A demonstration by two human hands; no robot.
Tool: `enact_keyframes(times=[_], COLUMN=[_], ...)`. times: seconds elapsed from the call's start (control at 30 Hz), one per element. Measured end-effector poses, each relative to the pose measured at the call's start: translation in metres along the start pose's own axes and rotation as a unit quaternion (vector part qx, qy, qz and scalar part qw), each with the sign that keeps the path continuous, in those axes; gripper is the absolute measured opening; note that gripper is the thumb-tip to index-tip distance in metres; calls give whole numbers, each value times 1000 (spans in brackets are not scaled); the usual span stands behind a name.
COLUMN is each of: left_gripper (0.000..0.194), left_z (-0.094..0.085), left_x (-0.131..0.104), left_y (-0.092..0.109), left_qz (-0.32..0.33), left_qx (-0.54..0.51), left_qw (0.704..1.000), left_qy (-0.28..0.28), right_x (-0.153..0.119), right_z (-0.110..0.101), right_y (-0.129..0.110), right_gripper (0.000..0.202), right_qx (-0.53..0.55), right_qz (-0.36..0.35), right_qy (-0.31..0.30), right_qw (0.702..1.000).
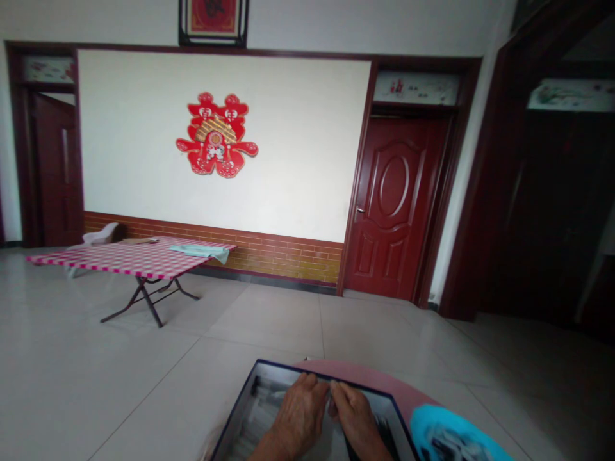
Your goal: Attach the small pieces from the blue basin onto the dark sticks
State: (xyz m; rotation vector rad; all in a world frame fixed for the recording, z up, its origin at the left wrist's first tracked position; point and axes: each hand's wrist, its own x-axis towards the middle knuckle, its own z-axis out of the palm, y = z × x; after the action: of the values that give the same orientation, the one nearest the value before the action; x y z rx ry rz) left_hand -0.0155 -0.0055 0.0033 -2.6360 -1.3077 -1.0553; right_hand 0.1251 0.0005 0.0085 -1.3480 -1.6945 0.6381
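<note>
My left hand and my right hand are close together over a shallow box with a dark blue rim. The fingers of both are curled and pinched near the box's far side. A small pale or clear bit shows between them, too little to name. Greyish, see-through plastic pieces lie in the left part of the box. Dark thin items show beside my right wrist. My forearms hide much of the inside.
The box rests on a round pinkish surface. At its right stands a bright blue basin with dark and pale pieces inside. Farther off are a folding table with a checked cover, a light cloth on it, and a red door.
</note>
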Motion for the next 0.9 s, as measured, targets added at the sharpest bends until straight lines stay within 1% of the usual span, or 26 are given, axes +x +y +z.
enact_keyframes(times=[0.17, 0.27, 0.4, 0.5, 0.73, 0.9], left_gripper=[19, 19, 19, 18, 19, 20], left_z=[-1, -1, -1, -1, 0, 1], left_x=[0, 1, 1, 1, 1, -1], left_y=[2, 2, 1, 1, 1, -1], left_qz=[-10, -14, -6, 3, -9, -6], left_qx=[17, 19, 9, 6, -1, 6], left_qw=[1000, 1000, 1000, 1000, 1000, 1000], left_qy=[3, 6, 6, 10, 14, 19], right_x=[0, 1, 1, 1, 1, 1], right_z=[2, 2, 1, 1, 2, 3], right_y=[0, 3, 4, 3, 3, 3], right_gripper=[51, 45, 40, 43, 45, 48], right_qx=[9, 22, 6, -7, -8, -10], right_qz=[11, 8, -2, -4, 15, 14], right_qy=[3, 5, 2, 0, 14, 16], right_qw=[1000, 1000, 1000, 1000, 1000, 1000])
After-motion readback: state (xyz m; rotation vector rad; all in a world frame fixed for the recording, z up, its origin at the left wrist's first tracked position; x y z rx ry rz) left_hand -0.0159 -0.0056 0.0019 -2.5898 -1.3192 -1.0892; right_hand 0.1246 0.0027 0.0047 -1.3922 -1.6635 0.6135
